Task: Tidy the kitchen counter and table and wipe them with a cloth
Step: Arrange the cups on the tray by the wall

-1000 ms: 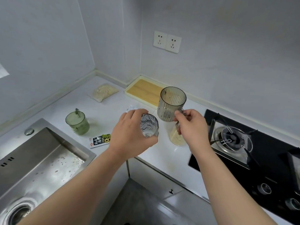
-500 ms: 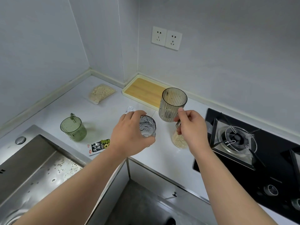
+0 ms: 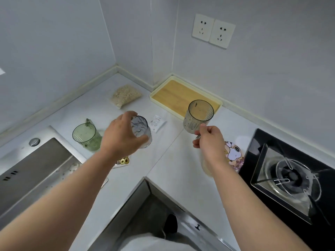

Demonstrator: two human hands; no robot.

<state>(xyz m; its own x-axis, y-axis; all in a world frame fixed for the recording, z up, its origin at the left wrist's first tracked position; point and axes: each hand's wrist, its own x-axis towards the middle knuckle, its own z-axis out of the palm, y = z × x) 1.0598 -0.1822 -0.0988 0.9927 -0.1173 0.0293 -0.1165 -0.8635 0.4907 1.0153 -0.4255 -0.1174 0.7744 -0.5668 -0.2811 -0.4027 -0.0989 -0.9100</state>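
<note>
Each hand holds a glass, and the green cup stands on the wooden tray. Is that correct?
No: the head view shows the green cup on the counter beside the sink, not on the wooden tray. The rest is right.

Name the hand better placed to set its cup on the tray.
Probably the right hand: its grey cup is right by the tray; the left hand and glass are farther off.

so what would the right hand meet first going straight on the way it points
Likely the wooden tray against the wall, reached first by the grey cup the right hand grips; height is unclear, so it may pass over.
</note>
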